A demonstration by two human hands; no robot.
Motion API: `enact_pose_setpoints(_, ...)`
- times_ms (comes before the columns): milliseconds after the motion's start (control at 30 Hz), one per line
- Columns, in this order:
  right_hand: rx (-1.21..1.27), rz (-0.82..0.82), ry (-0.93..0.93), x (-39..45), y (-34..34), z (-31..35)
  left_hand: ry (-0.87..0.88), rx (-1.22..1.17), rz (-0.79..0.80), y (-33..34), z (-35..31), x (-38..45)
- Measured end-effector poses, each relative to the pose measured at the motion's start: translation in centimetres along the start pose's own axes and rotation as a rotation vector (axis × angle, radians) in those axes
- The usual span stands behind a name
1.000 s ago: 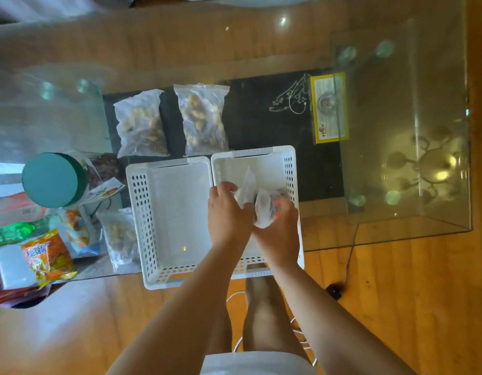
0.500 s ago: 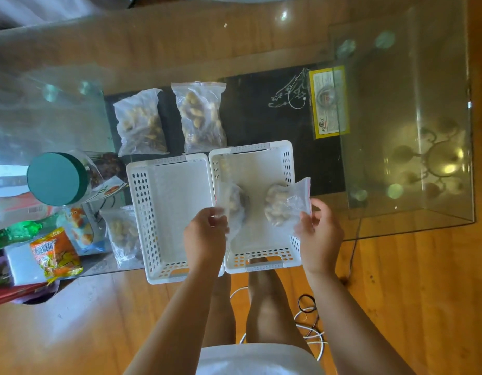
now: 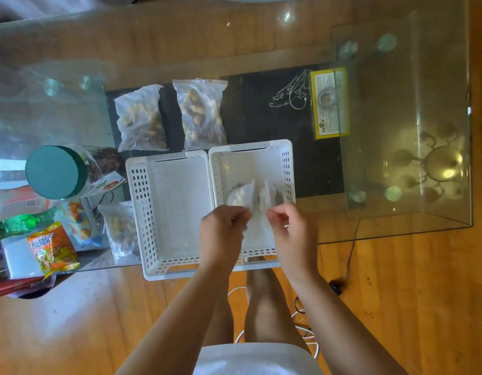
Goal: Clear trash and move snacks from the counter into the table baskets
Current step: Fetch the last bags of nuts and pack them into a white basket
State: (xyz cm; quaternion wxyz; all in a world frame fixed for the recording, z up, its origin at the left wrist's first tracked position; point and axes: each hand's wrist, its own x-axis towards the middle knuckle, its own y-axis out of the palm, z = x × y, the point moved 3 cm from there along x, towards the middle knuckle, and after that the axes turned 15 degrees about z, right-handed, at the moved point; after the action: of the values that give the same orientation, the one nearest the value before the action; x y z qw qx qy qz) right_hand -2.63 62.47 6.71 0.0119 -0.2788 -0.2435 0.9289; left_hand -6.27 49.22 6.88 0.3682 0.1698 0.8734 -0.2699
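Two white perforated baskets stand side by side at the glass table's near edge: the left basket (image 3: 153, 212) and the right basket (image 3: 287, 169). Over the right basket my left hand (image 3: 223, 234) pinches a small clear bag of nuts (image 3: 241, 196). Beside it my right hand (image 3: 291, 231) pinches a second small clear bag (image 3: 269, 197). Both bags hang inside the right basket, close together. Two larger zip bags of nuts (image 3: 141, 120) (image 3: 202, 115) lie beyond the baskets on the table.
Left of the baskets sit a teal-lidded jar (image 3: 54, 171), another nut bag (image 3: 119, 228), an orange snack packet (image 3: 52, 250), a green bottle (image 3: 15, 224) and other wrappers. A yellow label (image 3: 329, 104) shows under the glass. Cables lie on the wooden floor (image 3: 396, 280).
The two bags, held apart half a second ago, have come together and lower into the right basket. Both hands moved inward.
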Motion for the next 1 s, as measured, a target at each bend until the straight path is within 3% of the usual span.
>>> enact_pose_setpoints(100, 0.006, -0.165, 0.121, 0.5, -1.8, -1.6, -0.069, 0.0, -0.124, -0.8, 1.0, 0.2)
enact_pose_setpoints(167, 0.01, -0.156, 0.183, 0.6, -2.1, -2.4, -0.139, -0.032, -0.208, -1.5, 1.9, 0.4)
enact_pose_setpoints(267, 0.01, -0.07, 0.077, -0.2, -1.0, -1.1, -0.069, -0.038, -0.115, -0.9, 1.0, 0.0)
enact_pose_setpoints(367, 0.083, -0.109, 0.009, -1.1, -0.6, -0.4, 0.006, -0.051, -0.073, -0.2, 0.2, -0.9)
enact_pose_setpoints(433, 0.073, -0.117, 0.077, -1.0, -0.6, -0.9, -0.032, -0.045, -0.081, -0.1, 0.8, -0.7)
enact_pose_setpoints(567, -0.027, 0.07, 0.314, -0.1, 0.2, -2.7, -0.129, 0.091, -0.041, -0.6, 2.1, -0.1)
enact_pose_setpoints(1000, -0.323, 0.054, -0.058, -0.7, -1.1, 1.3, 0.151, 0.721, 0.216, -3.3, -4.8, 5.1)
